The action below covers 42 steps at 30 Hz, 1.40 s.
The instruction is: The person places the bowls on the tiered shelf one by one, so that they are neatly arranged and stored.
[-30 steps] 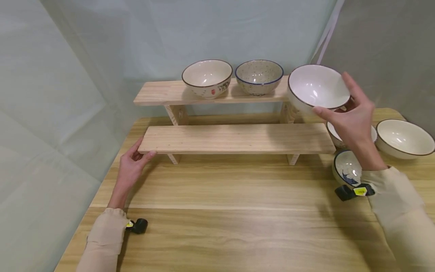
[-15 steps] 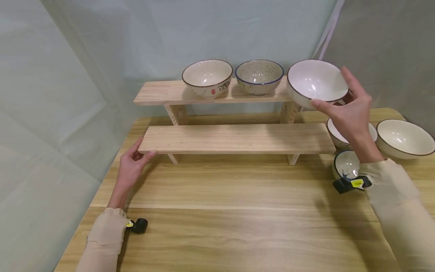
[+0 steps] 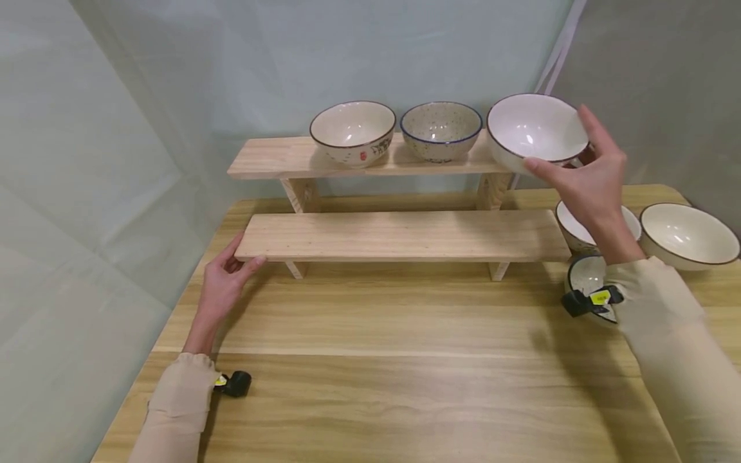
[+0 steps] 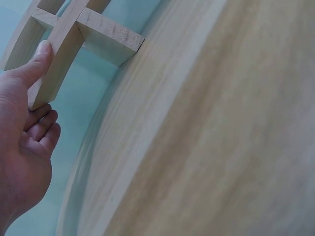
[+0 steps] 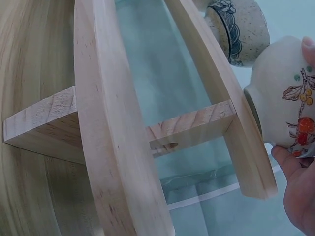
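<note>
A two-tier wooden shelf stands on the table. My left hand grips the left end of its lower board, with the thumb on the front edge and the other fingers bent behind. My right hand holds a white bowl with a dark rim by its right side, at the right end of the upper board. Orange fruit and leaves decorate the outside of this bowl in the right wrist view. Its foot is right by the upper board; whether they touch I cannot tell.
On the upper board sit a cream bowl with a red mark and a speckled bowl with a blue rim. Right of the shelf, a large cream bowl and two smaller bowls, partly behind my right arm, stand on the table.
My right hand has carried the white bowl up and slightly left, away from me, onto or just over the upper board's right end. My left hand stays put.
</note>
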Tool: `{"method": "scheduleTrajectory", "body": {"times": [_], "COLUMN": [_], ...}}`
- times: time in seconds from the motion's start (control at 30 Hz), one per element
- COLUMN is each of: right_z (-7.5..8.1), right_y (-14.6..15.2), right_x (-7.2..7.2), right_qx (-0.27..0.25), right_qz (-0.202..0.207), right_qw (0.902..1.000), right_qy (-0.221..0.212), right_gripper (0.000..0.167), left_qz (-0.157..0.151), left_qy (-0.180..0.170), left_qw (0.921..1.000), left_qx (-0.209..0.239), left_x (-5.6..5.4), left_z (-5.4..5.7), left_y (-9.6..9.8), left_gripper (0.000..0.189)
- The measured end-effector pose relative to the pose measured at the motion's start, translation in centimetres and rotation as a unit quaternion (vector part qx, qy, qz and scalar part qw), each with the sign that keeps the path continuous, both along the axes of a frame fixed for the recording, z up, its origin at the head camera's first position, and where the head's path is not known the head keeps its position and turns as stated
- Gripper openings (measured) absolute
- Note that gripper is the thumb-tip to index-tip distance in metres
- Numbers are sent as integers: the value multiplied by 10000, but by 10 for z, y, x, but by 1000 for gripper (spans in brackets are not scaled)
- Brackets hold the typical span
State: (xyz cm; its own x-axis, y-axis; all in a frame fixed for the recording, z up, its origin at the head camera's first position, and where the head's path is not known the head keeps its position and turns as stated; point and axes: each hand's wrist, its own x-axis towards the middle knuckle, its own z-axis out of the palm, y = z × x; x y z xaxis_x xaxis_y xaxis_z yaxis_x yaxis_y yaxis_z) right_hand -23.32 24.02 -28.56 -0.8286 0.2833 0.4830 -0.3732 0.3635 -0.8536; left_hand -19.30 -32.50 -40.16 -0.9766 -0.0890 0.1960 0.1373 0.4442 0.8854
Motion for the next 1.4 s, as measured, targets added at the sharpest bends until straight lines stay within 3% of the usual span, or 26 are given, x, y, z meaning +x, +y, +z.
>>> {"method": "scheduleTrajectory", "body": {"times": [0.47,0.77,1.4], "right_z": [3,6,11], "right_y": [2,2,0], "right_x": [-9,-18,-21], "right_qx": [239,-93,-4], "right_qz": [-86,-105,123], "right_qw": [9996,9994,9988], "right_qy": [-142,-313,-471], "right_gripper": [94,93,98], "left_qz": [-1,67,27], "left_qy": [-75,-103,-48], "left_qw": [9999,9999,10000], "left_qx": [76,13,34], "left_x": [1,2,0], "left_z": [3,4,2], "left_y": [0,1,0], "left_gripper": [77,78,77]}}
